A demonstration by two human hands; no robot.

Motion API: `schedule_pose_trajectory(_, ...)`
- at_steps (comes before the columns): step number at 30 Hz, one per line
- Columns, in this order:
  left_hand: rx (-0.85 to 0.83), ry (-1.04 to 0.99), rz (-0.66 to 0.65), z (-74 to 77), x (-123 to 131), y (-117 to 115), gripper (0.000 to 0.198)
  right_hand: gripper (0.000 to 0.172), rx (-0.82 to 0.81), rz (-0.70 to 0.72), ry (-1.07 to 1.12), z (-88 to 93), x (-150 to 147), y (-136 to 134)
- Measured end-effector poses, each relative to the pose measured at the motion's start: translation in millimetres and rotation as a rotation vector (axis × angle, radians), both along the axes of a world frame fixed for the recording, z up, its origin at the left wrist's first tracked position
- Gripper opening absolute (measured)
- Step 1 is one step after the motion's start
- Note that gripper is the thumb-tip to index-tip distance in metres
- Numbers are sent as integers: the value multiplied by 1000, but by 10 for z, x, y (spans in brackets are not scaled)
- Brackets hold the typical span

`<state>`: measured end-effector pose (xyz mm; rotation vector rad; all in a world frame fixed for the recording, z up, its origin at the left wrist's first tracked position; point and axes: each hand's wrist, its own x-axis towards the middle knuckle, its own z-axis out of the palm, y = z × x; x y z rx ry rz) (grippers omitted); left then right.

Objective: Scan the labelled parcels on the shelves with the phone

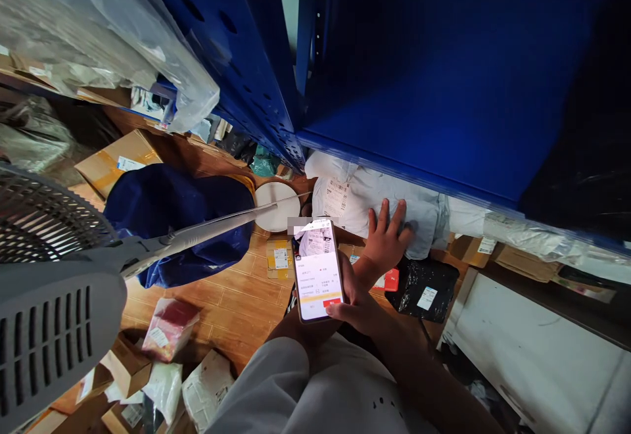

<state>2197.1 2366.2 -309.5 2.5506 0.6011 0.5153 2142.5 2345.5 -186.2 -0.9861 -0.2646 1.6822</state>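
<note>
My right hand (pixel 359 302) is closed around a smartphone (pixel 315 279), its thumb on the glass near a red button. The lit screen has a camera picture of a printed label at the top and lines of text below. Beneath the right arm, my left forearm crosses over to the right. My left hand (pixel 387 237) rests with spread fingers on a white plastic mailer bag (pixel 367 191) on the lowest part of the rack. A printed shipping label with a barcode (pixel 336 196) faces up on that bag, left of my fingers.
Blue metal shelving (pixel 419 92) rises close ahead. A standing fan (pixel 54 276) fills the left side, near a blue cloth-covered thing (pixel 177 217). Cartons (pixel 125 361) and a pink parcel (pixel 170 329) lie at lower left. On the right are a black parcel (pixel 426 289) and white panel (pixel 542 342).
</note>
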Motion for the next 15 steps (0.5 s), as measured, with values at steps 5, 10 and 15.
schedule_pose_trajectory(5,-12,-6,-19,-20,-24,33,15,103,-21,-11,61,-173,1,63)
schedule_pose_trajectory(10,41,-48,5,-112,-49,79,16,103,-39,10,95,-418,104,194)
schedule_pose_trajectory(15,43,-64,-11,-112,-58,110,16,95,-12,-39,49,-479,219,270)
